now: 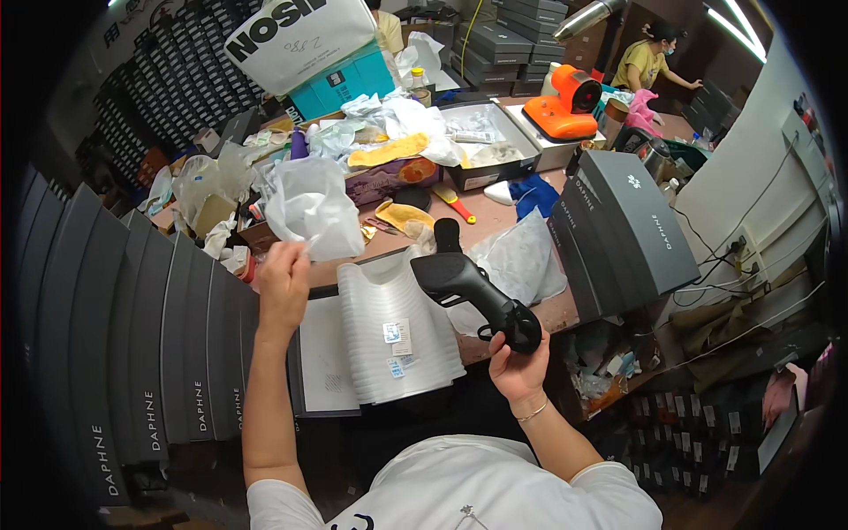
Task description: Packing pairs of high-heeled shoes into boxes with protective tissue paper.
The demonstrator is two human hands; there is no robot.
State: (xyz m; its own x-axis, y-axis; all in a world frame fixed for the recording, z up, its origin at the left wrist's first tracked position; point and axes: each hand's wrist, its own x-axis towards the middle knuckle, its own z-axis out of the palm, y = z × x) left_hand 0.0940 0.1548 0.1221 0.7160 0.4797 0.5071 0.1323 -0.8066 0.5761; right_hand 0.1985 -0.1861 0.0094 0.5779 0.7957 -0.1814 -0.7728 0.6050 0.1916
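My right hand (pixel 519 367) grips a black high-heeled sandal (pixel 473 287) by its heel end, with the sole turned up and the toe pointing away to the left. A pinch of my left hand (pixel 284 278) holds the lower edge of a thin white translucent plastic bag (pixel 311 208) raised over the table. Between my arms lies a curved stack of white foam sheets (pixel 380 331) with small stickers on it. It rests partly over an open dark-edged shoebox (pixel 327 380). Beyond the sandal lies another clear plastic bag (pixel 521 256), crumpled.
Tall stacks of grey shoeboxes stand at the left (pixel 146 353) and right (pixel 618 234). Farther back are a heap of paper and cloths (pixel 389 124), a yellow-and-red-handled brush (pixel 455 205), an open box (pixel 495 163) and an orange device (pixel 565 110). A person (pixel 643 66) works at back right.
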